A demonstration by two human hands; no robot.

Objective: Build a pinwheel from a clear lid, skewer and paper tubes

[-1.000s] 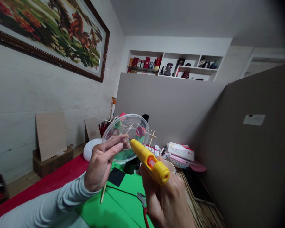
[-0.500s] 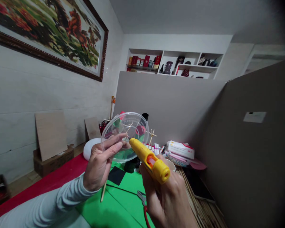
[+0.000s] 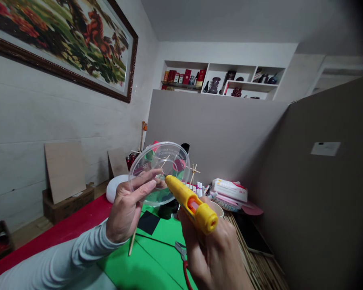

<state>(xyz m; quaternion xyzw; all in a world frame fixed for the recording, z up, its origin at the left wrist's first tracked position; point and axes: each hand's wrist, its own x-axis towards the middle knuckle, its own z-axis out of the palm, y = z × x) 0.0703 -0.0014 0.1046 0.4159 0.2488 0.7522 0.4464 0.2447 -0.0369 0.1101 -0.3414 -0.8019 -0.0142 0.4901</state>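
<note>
- pale tiled left wall [image 3: 27, 117], framed horse picture [image 3: 87, 44] up high
- white wall shelves [image 3: 248, 85], boxes and vases in them
- grey partition [image 3: 218, 129] below, darker panel [image 3: 314, 193] right, white label [image 3: 325, 148] on it
- plain grey ceiling [image 3: 230, 20]
- red-topped table [image 3: 75, 219], tan floor [image 3: 30, 227] left
- dim, cool light

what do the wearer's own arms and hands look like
The left arm wears a long, plain, pale grey-blue sleeve, creased along the forearm and reaching the wrist. The left hand and right hand are ungloved. No sleeve shows on the right arm within the picture.
</note>
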